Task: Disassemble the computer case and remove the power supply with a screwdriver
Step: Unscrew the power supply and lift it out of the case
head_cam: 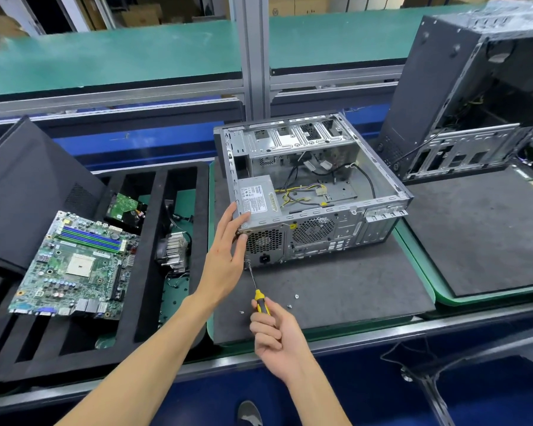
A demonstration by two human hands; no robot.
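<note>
Right hand grasped the yellow-and-black screwdriver by its handle, shaft angled up and away, tip at the rear panel of the computer case just below the left hand. Left hand lay released, fingers straight, steadying the rear corner of the case beside the power supply.

Judgement: a rear screw holding the power supply was being worked. Best to keep the tip square in the head, push along the shaft, and brace the case against sliding on the mat.

Case lay on its side, open face up, beyond both hands; motherboard bay bare, loose yellow and black cables inside. Power supply sat in the near corner, label up. Three loose screws lay beside the right hand.
</note>
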